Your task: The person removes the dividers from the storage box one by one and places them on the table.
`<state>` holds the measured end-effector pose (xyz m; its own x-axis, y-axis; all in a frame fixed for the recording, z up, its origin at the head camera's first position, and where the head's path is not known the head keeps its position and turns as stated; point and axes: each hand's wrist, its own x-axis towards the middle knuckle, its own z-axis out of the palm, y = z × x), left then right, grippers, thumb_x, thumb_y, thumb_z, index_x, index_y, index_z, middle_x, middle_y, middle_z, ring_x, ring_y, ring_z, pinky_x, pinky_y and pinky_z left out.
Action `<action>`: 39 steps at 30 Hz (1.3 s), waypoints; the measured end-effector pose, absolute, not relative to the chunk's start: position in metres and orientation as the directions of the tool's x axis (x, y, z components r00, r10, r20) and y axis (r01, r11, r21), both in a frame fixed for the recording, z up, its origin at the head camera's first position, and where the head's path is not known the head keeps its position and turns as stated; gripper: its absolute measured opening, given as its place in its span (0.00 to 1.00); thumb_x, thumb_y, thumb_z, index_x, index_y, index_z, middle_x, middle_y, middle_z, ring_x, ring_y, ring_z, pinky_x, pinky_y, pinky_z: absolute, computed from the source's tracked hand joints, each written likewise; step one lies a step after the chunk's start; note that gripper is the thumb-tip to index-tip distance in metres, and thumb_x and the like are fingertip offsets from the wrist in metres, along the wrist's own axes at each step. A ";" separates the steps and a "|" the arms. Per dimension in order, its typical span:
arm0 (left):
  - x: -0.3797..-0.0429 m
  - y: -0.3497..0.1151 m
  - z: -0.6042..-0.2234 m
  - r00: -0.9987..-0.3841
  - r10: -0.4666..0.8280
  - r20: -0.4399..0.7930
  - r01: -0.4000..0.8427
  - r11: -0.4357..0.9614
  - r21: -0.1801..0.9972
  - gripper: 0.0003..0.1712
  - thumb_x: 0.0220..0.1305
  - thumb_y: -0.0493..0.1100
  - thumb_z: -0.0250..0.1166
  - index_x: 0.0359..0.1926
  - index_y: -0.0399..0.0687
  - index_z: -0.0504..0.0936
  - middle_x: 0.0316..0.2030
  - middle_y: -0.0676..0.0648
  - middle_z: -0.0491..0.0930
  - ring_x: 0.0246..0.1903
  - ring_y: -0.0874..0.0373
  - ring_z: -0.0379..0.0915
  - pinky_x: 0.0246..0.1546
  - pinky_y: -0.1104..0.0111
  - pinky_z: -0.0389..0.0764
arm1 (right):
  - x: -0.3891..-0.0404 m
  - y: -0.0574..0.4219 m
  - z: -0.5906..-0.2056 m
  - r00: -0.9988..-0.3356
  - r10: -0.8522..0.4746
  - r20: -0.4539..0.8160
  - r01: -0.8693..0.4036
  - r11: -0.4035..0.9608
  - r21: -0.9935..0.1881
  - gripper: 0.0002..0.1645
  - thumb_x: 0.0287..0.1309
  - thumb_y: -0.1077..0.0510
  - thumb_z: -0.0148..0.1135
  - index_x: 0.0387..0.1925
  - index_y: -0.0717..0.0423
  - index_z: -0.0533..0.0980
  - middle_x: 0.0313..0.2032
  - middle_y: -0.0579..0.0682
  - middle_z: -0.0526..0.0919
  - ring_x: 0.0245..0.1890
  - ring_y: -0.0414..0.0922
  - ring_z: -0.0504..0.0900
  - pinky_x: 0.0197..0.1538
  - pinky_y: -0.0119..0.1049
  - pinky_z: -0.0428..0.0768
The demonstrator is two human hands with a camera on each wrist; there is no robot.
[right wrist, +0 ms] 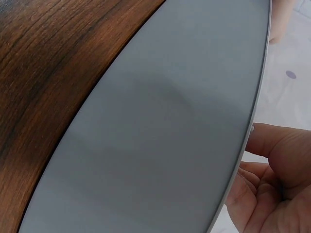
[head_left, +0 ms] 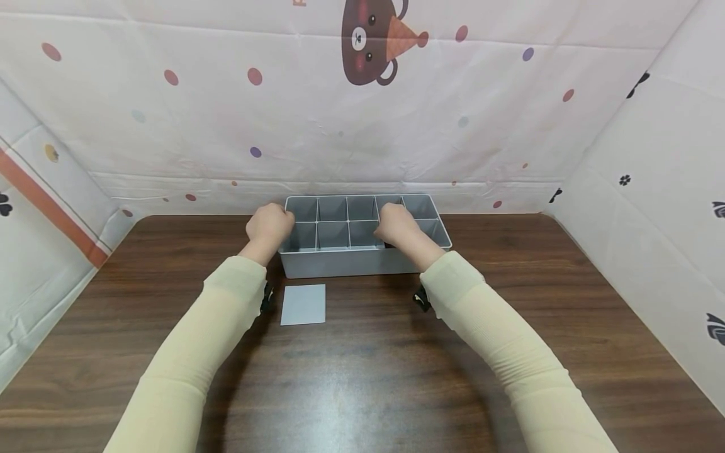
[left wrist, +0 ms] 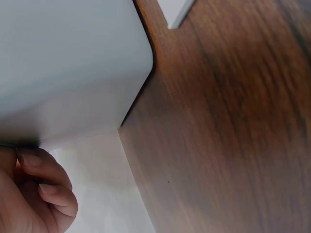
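A grey divided box with two rows of compartments stands at the back of the table. My left hand is at its left end, fingers curled at the rim. In the left wrist view, the left fingertips meet the edge of the box. Over the right part of the box, my right hand points down with curled fingers. The right wrist view shows the right hand behind the front rim; what lies between its fingertips is hidden. A small dark patch shows under that hand.
A pale square card lies on the brown wooden table, in front of the box's left part. Behind the box hangs a white printed cloth, with more cloth at both sides.
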<state>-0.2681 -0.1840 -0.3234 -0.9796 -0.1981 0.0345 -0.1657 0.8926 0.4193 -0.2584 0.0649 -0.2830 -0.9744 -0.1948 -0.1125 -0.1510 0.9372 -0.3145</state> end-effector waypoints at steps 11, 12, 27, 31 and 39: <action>-0.269 -0.183 -0.323 -0.979 -0.199 0.040 -0.165 0.893 0.419 0.26 0.74 0.45 0.47 0.15 0.50 0.66 0.14 0.51 0.64 0.20 0.54 0.65 0.20 0.66 0.64 | -0.258 0.066 -0.278 -0.971 -0.211 -0.114 -0.162 0.927 -0.338 0.23 0.63 0.64 0.60 0.12 0.52 0.68 0.12 0.44 0.70 0.15 0.40 0.72 0.32 0.34 0.75; -0.269 -0.183 -0.322 -0.979 -0.200 0.040 -0.165 0.893 0.418 0.26 0.74 0.45 0.47 0.15 0.49 0.66 0.14 0.51 0.64 0.20 0.54 0.65 0.20 0.65 0.64 | -0.258 0.066 -0.276 -0.970 -0.214 -0.114 -0.163 0.925 -0.342 0.24 0.63 0.64 0.60 0.12 0.52 0.68 0.11 0.44 0.70 0.14 0.39 0.72 0.31 0.33 0.75; -0.270 -0.184 -0.323 -0.980 -0.197 0.040 -0.164 0.898 0.409 0.25 0.73 0.44 0.46 0.15 0.50 0.66 0.14 0.51 0.64 0.20 0.53 0.66 0.20 0.65 0.64 | -0.260 0.066 -0.265 -0.969 -0.222 -0.108 -0.178 0.931 -0.317 0.25 0.61 0.64 0.59 0.10 0.50 0.64 0.09 0.42 0.69 0.11 0.36 0.74 0.45 0.40 0.84; -0.269 -0.184 -0.323 -0.979 -0.198 0.045 -0.163 0.898 0.408 0.25 0.73 0.45 0.46 0.15 0.50 0.66 0.14 0.51 0.65 0.21 0.53 0.66 0.20 0.65 0.64 | -0.258 0.065 -0.260 -0.970 -0.219 -0.106 -0.173 0.927 -0.333 0.21 0.61 0.65 0.59 0.12 0.54 0.72 0.09 0.44 0.73 0.11 0.38 0.80 0.47 0.41 0.86; -0.268 -0.184 -0.323 -0.979 -0.196 0.048 -0.160 0.900 0.404 0.26 0.73 0.45 0.46 0.14 0.50 0.65 0.16 0.50 0.66 0.22 0.53 0.67 0.20 0.65 0.65 | -0.255 0.066 -0.254 -0.971 -0.216 -0.100 -0.167 0.919 -0.358 0.18 0.62 0.65 0.60 0.16 0.57 0.75 0.11 0.45 0.74 0.14 0.42 0.82 0.44 0.39 0.87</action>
